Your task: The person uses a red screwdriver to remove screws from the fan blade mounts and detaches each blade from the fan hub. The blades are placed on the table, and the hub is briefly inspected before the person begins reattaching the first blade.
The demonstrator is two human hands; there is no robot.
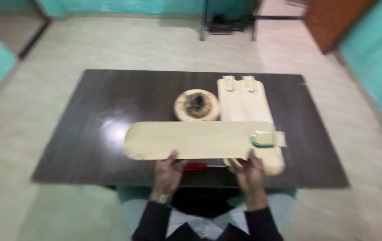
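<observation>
Head view: both hands (208,172) pinch a cream fan blade (191,140) over a dark table (97,129) on pale flooring (110,44).

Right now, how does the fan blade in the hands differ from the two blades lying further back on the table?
The held blade lies crosswise, left to right; the two stacked blades run front to back. The held blade's metal bracket sits at its right end; theirs sit at the far end. The left hand and right hand grip the held blade's near edge; the stacked pair lies untouched, partly under it. All share a cream colour and a rounded shape.
</observation>
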